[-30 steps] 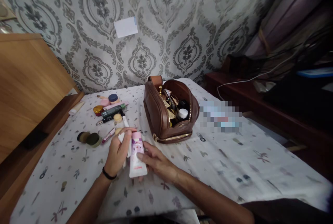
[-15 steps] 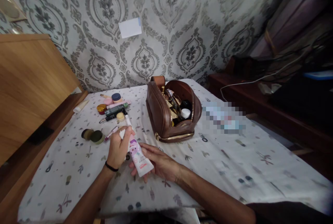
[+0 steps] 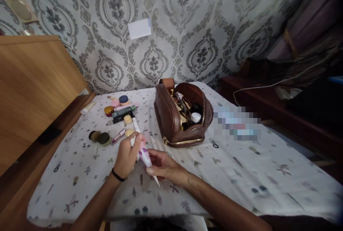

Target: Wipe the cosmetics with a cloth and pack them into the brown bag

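Above the near part of the cloth, both my hands close on a white squeeze tube point(image 3: 145, 157) with pink and purple print. It is turned nearly edge-on, its flat sealed end pointing down toward me. My left hand point(image 3: 128, 156), with a black band at the wrist, grips the upper end, hiding most of it. Lower on the tube, my right hand point(image 3: 168, 168) pinches it between thumb and fingers. Just beyond my left hand is a slim white stick-like item point(image 3: 135, 124). A pinkish lip-gloss tube point(image 3: 118, 136) lies left of it.
A brown cosmetic bag point(image 3: 167, 116) stands unzipped with several items inside, including a white-capped jar point(image 3: 195, 117). Several cosmetics, among them a blue-lidded jar point(image 3: 124, 99) and a dark green lid point(image 3: 104, 139), lie at the left. A wooden panel point(image 3: 34, 91) borders the left side.
The tube has rotated in my hands from its printed face to nearly edge-on. My right fingers now wrap closer round it. The whole view has shifted slightly left.
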`<state>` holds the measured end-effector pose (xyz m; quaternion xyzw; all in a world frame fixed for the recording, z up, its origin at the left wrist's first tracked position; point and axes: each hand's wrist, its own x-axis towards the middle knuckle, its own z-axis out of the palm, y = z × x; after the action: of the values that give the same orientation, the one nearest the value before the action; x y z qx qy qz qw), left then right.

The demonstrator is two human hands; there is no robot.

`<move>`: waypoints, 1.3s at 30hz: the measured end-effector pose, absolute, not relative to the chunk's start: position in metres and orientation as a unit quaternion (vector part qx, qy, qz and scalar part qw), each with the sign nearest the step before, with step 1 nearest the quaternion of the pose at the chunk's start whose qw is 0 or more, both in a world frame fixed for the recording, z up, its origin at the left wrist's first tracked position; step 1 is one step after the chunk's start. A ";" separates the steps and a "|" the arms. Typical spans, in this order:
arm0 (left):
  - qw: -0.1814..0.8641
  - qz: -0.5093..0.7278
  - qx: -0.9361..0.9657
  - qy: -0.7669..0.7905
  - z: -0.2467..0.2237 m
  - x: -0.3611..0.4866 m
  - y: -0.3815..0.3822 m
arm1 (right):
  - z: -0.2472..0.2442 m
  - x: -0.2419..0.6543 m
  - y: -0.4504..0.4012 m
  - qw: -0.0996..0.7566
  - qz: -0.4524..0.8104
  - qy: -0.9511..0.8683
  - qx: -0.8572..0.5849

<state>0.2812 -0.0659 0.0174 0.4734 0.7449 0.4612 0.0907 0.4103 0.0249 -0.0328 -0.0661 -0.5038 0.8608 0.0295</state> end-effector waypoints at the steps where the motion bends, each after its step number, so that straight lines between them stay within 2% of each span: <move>1: 0.110 0.477 0.454 0.745 0.020 0.278 -0.066 | -0.033 0.411 0.025 0.026 0.861 -0.503 -0.067; 5: 0.171 0.482 0.435 0.741 0.028 0.272 -0.070 | -0.032 0.409 0.025 0.043 0.852 -0.517 -0.067; 10: 0.117 0.312 0.540 0.773 0.033 0.283 -0.077 | -0.031 0.410 0.025 0.099 0.796 -0.594 -0.060; 12: 0.126 0.286 0.552 0.773 0.034 0.282 -0.077 | -0.030 0.412 0.025 0.119 0.764 -0.632 -0.055; 19: 0.308 0.324 0.539 0.714 0.031 0.262 -0.074 | -0.030 0.417 0.026 0.099 0.693 -0.713 -0.041; 23: 0.334 0.338 0.498 0.726 0.024 0.262 -0.076 | -0.029 0.418 0.024 0.092 0.695 -0.712 -0.030; 27: 0.249 0.382 0.458 0.763 0.024 0.271 -0.077 | -0.028 0.416 0.025 0.101 0.731 -0.673 -0.050; 30: 0.118 0.404 0.472 0.775 0.027 0.279 -0.076 | -0.028 0.414 0.026 0.114 0.755 -0.642 -0.070; 34: -0.049 0.374 0.530 0.759 0.023 0.290 -0.070 | -0.031 0.409 0.023 0.095 0.831 -0.540 -0.098; 39: -0.142 0.341 0.607 0.704 -0.001 0.314 -0.064 | -0.042 0.401 0.025 0.176 0.900 -0.357 -0.179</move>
<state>0.3138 -0.0640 -0.0013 0.6069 0.7037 0.3408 -0.1425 0.4008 0.0245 -0.0424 -0.1788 -0.3571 0.8997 0.1761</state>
